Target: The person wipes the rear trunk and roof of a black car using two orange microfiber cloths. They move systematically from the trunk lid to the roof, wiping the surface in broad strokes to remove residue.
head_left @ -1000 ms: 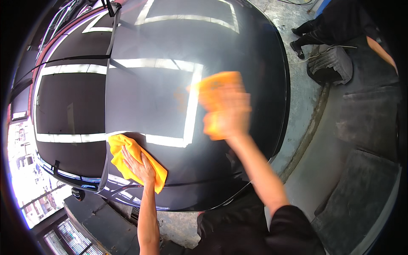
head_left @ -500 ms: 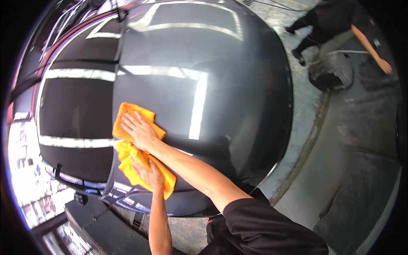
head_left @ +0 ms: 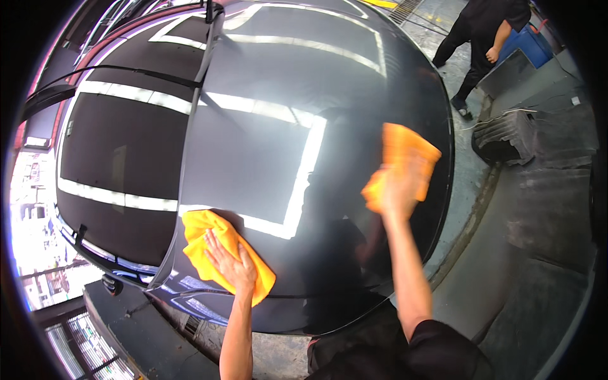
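A dark grey, glossy car hood (head_left: 253, 158) lies in front of me, with bright light reflections on it. My left hand (head_left: 232, 265) rests flat, fingers spread, on a yellow-orange cloth (head_left: 201, 229) near the hood's windshield-side corner. The cloth lies crumpled under and around that hand. Toward the front edge of the hood, my right hand (head_left: 401, 190) is on an orange cloth (head_left: 408, 140). Motion smears this hand and its cloth, so its fingers cannot be made out.
The dark windshield (head_left: 126, 152) borders the hood on the left, with a wiper (head_left: 139, 75) across it. Beyond the hood at the upper right, a person in dark clothes (head_left: 478, 31) stands near a blue bin (head_left: 532, 47). A low grey ledge (head_left: 506, 209) runs along the right.
My right hand has swept its orange cloth rightward, from the windshield edge to the hood's front. My left hand stays on its cloth near the near corner. The other person has changed position.
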Action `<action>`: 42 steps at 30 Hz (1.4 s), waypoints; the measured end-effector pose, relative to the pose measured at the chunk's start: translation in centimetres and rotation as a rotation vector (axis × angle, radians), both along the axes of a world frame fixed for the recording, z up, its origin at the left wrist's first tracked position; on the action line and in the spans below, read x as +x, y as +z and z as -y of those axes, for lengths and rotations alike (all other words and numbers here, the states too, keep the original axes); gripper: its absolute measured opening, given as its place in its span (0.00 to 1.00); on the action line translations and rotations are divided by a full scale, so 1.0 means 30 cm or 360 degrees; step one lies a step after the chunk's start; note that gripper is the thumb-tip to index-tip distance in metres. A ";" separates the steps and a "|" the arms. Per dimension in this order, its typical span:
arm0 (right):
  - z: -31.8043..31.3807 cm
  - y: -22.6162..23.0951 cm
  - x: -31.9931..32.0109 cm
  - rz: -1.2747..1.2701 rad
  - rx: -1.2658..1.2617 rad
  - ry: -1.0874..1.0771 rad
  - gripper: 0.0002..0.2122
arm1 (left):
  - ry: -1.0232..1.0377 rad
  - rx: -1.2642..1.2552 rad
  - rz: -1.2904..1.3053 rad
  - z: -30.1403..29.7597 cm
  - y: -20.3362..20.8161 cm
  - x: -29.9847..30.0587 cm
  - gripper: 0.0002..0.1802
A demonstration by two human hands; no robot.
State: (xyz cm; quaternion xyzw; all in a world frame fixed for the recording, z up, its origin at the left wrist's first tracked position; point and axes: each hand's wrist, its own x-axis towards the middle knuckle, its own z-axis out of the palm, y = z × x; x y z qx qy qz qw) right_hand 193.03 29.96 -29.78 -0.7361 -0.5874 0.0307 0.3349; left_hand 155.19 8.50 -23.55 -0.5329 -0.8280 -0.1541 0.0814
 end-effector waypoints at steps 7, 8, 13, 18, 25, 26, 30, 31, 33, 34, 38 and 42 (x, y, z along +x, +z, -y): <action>-0.216 0.237 -1.184 0.0236 0.0195 0.1499 0.37 | -0.0180 0.0033 0.0119 -0.105 -0.027 0.006 0.43; -0.274 0.220 -1.157 0.0252 0.0204 0.1450 0.37 | -0.0183 0.0008 0.0090 -0.117 -0.021 0.018 0.42; -0.349 0.086 -0.263 -0.0106 0.0351 0.0822 0.37 | 0.0013 -0.0062 -0.0038 0.020 -0.017 -0.008 0.41; -0.191 -0.179 0.740 -0.1151 -0.0274 -0.0532 0.24 | -0.0042 -0.0058 -0.0005 -0.036 -0.045 0.009 0.42; -0.232 0.158 -0.522 0.0053 -0.0009 0.0697 0.39 | 0.0049 -0.0077 -0.0010 0.026 0.024 -0.003 0.42; -0.256 0.080 -0.782 0.0129 0.0149 0.0832 0.42 | 0.0001 -0.0083 0.0019 -0.016 0.030 0.002 0.42; -0.424 0.250 -1.253 0.0222 0.0250 0.1477 0.38 | -0.0148 -0.0054 0.0055 -0.107 -0.007 0.008 0.43; -0.492 0.217 -1.220 0.0299 0.0259 0.1430 0.37 | -0.0162 -0.0051 0.0068 -0.127 -0.024 0.013 0.43; -0.573 0.159 -1.060 0.0330 0.0234 0.1206 0.36 | -0.0155 -0.0072 0.0087 -0.116 -0.049 0.008 0.43; -0.554 0.146 -0.939 0.0260 0.0223 0.1084 0.35 | -0.0072 -0.0092 0.0047 -0.062 -0.032 0.003 0.42; -0.521 0.100 -0.059 0.0176 0.0323 0.0599 0.32 | 0.0086 -0.0069 -0.0020 0.044 0.029 0.005 0.40; -0.398 -0.199 0.925 -0.0826 0.0049 -0.0418 0.30 | -0.0082 -0.0074 0.0094 -0.086 -0.037 0.038 0.42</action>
